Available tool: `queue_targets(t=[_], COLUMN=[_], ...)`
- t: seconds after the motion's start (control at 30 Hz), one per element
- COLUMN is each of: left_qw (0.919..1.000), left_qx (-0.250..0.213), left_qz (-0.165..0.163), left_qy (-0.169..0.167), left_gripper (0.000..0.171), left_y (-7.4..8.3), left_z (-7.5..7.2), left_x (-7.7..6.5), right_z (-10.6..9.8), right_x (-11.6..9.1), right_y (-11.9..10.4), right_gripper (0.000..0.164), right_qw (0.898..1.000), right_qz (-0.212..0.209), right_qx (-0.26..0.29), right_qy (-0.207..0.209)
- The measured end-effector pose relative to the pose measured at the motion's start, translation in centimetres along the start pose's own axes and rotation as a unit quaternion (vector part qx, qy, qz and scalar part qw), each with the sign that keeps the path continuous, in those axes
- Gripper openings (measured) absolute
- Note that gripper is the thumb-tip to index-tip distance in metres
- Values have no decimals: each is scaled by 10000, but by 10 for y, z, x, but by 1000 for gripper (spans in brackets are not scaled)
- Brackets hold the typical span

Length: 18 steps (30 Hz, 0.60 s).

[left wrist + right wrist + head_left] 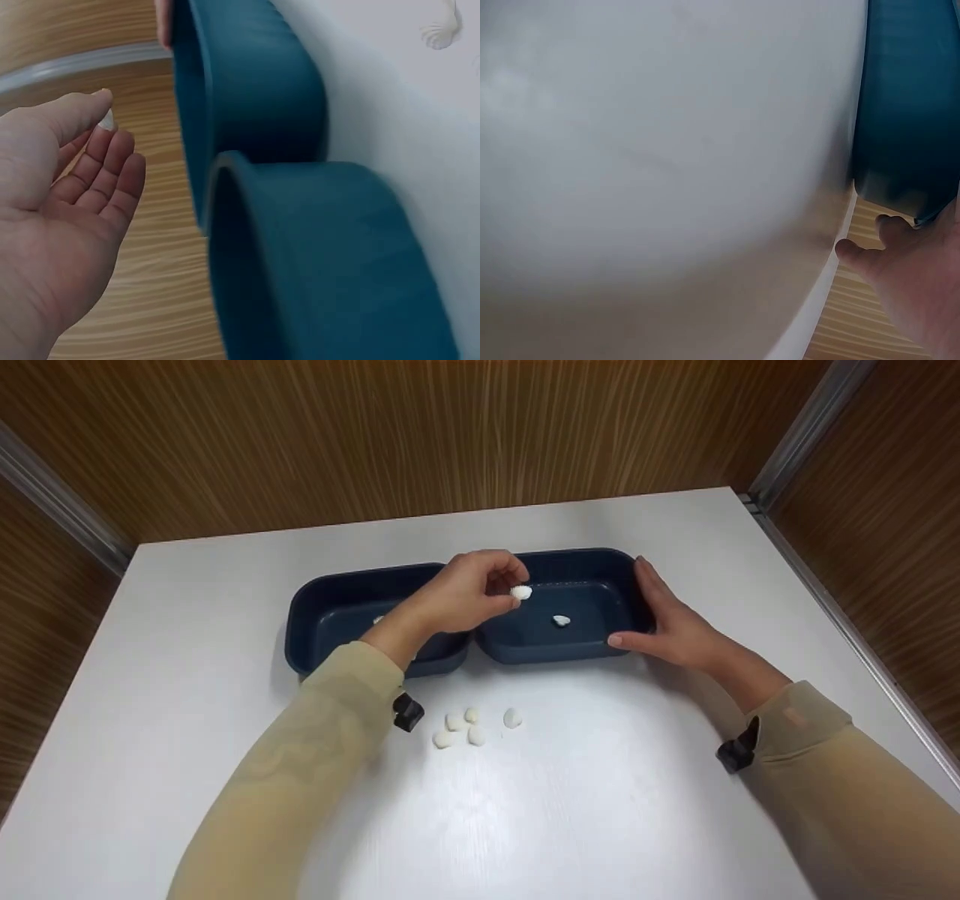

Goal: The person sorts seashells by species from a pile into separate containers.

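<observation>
My left hand pinches a small white seashell between thumb and fingertips, above the left part of the right-hand dark blue bin. Inside that bin lies another white shell. With straight, spread fingers my right hand touches the bin's right end, the thumb at its near rim. A second dark blue bin stands against it on the left, partly covered by my left arm. A bit of a white piece shows in it beside the wrist. In the left wrist view the pinched shell is mostly hidden by fingers.
Several white shells lie in a loose group on the white table, nearer me than the bins. One more shell sits a little right of them. Wood-grain panels border the table at the back and sides.
</observation>
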State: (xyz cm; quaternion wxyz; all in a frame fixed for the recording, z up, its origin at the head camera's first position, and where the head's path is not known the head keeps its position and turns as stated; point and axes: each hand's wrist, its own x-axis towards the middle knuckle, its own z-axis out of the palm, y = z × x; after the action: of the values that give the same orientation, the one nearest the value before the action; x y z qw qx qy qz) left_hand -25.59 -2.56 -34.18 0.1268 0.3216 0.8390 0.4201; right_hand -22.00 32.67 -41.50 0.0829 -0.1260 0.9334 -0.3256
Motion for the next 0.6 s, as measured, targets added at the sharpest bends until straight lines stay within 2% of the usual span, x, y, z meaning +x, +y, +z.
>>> queue_targets(t=[0.17, 0.4, 0.6], left_qw=[9999, 9994, 9990], left_qx=[78, 208, 373], left_qz=[-98, -276, -243], left_qy=[62, 58, 71], left_gripper=[31, 31, 33], left_y=[-11, -18, -21], left_z=[10, 21, 27], left_x=[10, 19, 24], right_z=[0, -1, -2], right_x=[0, 0, 0], right_y=[0, 0, 1], right_gripper=[119, 120, 120], right_qw=[10000, 10000, 10000], right_qz=[-4, 32, 43], right_qx=[-5, 31, 38], right_qy=[-12, -22, -35])
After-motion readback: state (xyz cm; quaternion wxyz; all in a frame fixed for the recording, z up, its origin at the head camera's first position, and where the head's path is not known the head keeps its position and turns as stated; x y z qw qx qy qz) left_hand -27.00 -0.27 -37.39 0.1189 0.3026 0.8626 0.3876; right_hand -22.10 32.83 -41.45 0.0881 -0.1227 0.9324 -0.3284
